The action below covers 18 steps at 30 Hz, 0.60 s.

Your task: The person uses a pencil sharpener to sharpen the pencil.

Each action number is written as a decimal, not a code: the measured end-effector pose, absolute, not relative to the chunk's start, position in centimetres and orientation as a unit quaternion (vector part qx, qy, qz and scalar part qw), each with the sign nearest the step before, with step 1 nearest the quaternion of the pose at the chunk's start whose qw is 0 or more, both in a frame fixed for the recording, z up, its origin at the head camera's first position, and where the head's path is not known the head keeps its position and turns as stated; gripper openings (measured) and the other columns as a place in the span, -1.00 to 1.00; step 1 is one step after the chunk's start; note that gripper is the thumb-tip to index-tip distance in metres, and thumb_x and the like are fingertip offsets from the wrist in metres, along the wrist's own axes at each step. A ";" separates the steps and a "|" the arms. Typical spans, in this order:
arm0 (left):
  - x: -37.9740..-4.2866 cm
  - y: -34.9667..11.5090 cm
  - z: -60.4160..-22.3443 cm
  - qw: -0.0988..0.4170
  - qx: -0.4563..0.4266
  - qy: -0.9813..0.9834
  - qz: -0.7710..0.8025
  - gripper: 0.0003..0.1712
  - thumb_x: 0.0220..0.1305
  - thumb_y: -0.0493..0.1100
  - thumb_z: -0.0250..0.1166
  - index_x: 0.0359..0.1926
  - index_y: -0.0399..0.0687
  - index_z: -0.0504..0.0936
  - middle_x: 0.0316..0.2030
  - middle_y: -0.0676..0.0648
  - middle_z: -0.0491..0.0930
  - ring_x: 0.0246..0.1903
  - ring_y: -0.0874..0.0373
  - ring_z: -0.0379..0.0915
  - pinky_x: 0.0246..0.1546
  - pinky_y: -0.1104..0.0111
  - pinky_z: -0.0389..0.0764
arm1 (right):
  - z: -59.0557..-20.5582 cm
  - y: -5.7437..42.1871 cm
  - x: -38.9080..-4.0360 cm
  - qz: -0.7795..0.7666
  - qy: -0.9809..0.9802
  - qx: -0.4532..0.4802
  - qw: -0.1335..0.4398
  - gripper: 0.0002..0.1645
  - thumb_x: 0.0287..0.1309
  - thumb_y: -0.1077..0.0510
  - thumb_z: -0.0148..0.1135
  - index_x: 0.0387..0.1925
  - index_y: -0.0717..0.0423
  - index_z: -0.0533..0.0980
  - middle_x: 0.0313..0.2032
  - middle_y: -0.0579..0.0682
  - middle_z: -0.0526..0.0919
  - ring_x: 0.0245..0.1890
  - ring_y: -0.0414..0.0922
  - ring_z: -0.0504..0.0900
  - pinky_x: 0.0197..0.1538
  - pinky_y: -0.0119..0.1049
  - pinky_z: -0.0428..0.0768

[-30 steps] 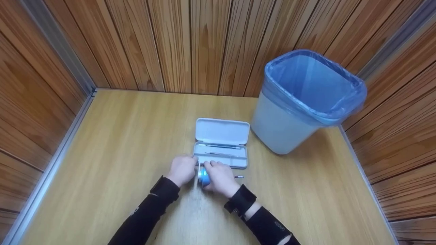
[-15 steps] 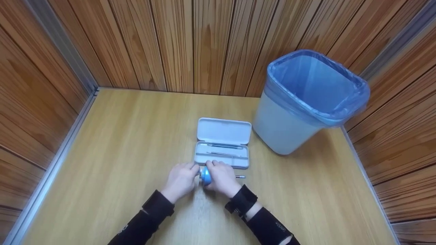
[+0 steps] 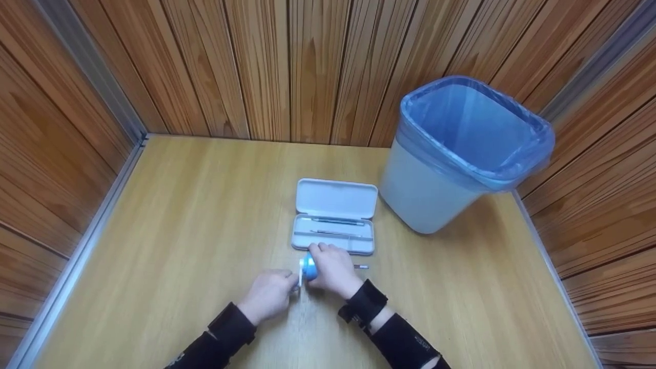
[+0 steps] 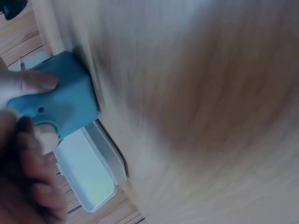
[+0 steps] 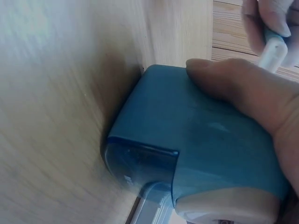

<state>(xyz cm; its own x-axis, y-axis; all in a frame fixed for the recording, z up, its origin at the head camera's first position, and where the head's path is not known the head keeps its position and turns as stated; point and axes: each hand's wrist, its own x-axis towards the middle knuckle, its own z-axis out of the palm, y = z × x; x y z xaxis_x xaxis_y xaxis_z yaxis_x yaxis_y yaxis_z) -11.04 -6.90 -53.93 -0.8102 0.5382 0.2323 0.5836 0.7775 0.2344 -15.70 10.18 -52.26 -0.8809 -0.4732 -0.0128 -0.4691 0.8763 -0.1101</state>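
A blue hand-crank pencil sharpener [image 3: 309,268] stands on the table just in front of an open pencil case [image 3: 335,199]. My right hand [image 3: 335,271] grips its body from the right side; the thumb [image 5: 224,77] lies along the blue casing in the right wrist view. A pencil [image 3: 362,266] pokes out to the right beyond that hand, most of it hidden. My left hand [image 3: 269,294] holds the knob of the white crank [image 5: 272,56], fingers curled round it. In the head view the crank points toward the person.
Two slim metallic pens or pencils [image 3: 335,221] lie in the case's divided tray. A white bin [image 3: 430,189] with a blue liner [image 3: 476,128] stands at the back right. Wood-panelled walls [image 3: 312,77] enclose the table on three sides.
My left hand has moved down toward the person, swinging the crank round from pointing at the case to pointing away from it. My right hand and the sharpener stay in place.
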 end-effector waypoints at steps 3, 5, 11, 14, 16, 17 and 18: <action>-11.5 -6.7 -54.5 0.030 -0.291 -0.947 -0.134 -0.85 -0.01 -0.20 0.30 -0.58 0.00 0.47 -0.69 0.10 0.38 -0.69 0.25 0.19 -0.62 0.44 0.21 | -52.3 10.2 -15.6 -0.052 0.967 -0.249 0.018 -0.25 -0.40 -0.17 0.45 -0.09 -0.02 0.39 -0.29 -0.05 0.58 -0.35 -0.09 0.53 -0.33 -0.26 0.47; -12.1 -6.5 -55.0 0.014 -0.286 -0.950 -0.120 -0.84 -0.04 -0.19 0.30 -0.62 0.01 0.48 -0.70 0.09 0.40 -0.70 0.23 0.23 -0.64 0.42 0.21 | -52.2 10.4 -15.6 -0.052 0.966 -0.253 0.010 -0.26 -0.41 -0.18 0.45 -0.11 -0.02 0.39 -0.30 -0.06 0.57 -0.36 -0.09 0.53 -0.35 -0.26 0.46; -14.1 -6.0 -55.7 -0.002 -0.257 -0.963 -0.076 -0.82 -0.15 -0.17 0.31 -0.70 0.00 0.47 -0.72 0.05 0.42 -0.69 0.15 0.28 -0.66 0.31 0.28 | -52.2 10.5 -15.7 -0.049 0.962 -0.269 0.004 -0.29 -0.38 -0.19 0.43 -0.13 -0.03 0.38 -0.31 -0.06 0.57 -0.36 -0.09 0.54 -0.34 -0.24 0.47; -14.8 -6.0 -55.8 -0.008 -0.248 -0.967 -0.065 -0.85 -0.16 -0.16 0.31 -0.68 -0.03 0.49 -0.70 0.02 0.45 -0.67 0.13 0.30 -0.62 0.28 0.31 | -52.2 10.5 -15.7 -0.052 0.961 -0.271 0.004 -0.29 -0.38 -0.18 0.44 -0.13 -0.03 0.38 -0.31 -0.06 0.58 -0.35 -0.08 0.54 -0.34 -0.24 0.48; -15.3 -6.0 -55.8 -0.009 -0.244 -0.968 -0.059 -0.88 -0.17 -0.16 0.31 -0.65 -0.04 0.52 -0.69 0.01 0.47 -0.66 0.11 0.33 -0.61 0.26 0.33 | -52.1 10.4 -15.7 -0.055 0.961 -0.271 0.007 -0.29 -0.38 -0.18 0.45 -0.13 -0.04 0.38 -0.31 -0.06 0.58 -0.36 -0.09 0.54 -0.34 -0.24 0.47; -15.5 -6.0 -55.8 -0.009 -0.243 -0.968 -0.054 -0.89 -0.16 -0.17 0.30 -0.63 -0.05 0.53 -0.68 0.00 0.49 -0.65 0.10 0.35 -0.61 0.25 0.34 | -52.0 10.3 -15.7 -0.054 0.961 -0.271 0.008 -0.29 -0.38 -0.18 0.45 -0.13 -0.04 0.39 -0.30 -0.06 0.58 -0.36 -0.09 0.54 -0.34 -0.24 0.48; -15.7 -6.0 -55.8 -0.007 -0.242 -0.969 -0.051 -0.91 -0.16 -0.17 0.30 -0.62 -0.05 0.54 -0.67 -0.01 0.51 -0.64 0.09 0.37 -0.61 0.25 0.35 | -52.0 10.3 -15.7 -0.053 0.961 -0.271 0.011 -0.29 -0.37 -0.19 0.44 -0.12 -0.04 0.39 -0.30 -0.06 0.58 -0.36 -0.09 0.55 -0.34 -0.24 0.48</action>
<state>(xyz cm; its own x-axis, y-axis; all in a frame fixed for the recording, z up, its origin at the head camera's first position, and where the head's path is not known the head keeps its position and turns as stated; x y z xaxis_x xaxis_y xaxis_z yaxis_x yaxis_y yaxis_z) -15.70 -5.98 -55.75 -0.8827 0.4698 0.0118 0.4685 0.8775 0.1025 -15.73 10.30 -52.02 -0.8525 -0.5227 0.0081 -0.5204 0.8470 -0.1081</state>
